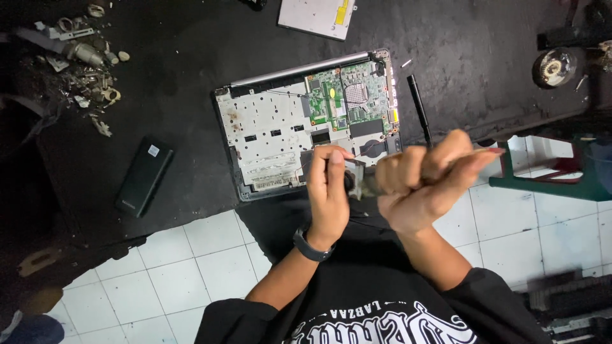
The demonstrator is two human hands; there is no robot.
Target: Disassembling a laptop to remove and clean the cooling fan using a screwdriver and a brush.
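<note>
An opened laptop base (274, 130) lies on the black workbench, its silver inner frame and green circuit board (350, 95) exposed. Just in front of its near edge, my left hand (328, 191) pinches a small dark and silver part (356, 178) between thumb and fingers. My right hand (424, 181) is closed in a fist around a thin tool whose tip meets that part; the tool itself is mostly hidden by my fingers. A dark wristband sits on my left wrist (311, 245).
A black pen-like tool (419, 105) lies right of the laptop. A black battery pack (144, 175) rests at left, scrap metal bits (83, 57) at far left, a flat silver drive (317, 16) at the top, a round dish (553, 67) at right. White tiled floor lies below the bench.
</note>
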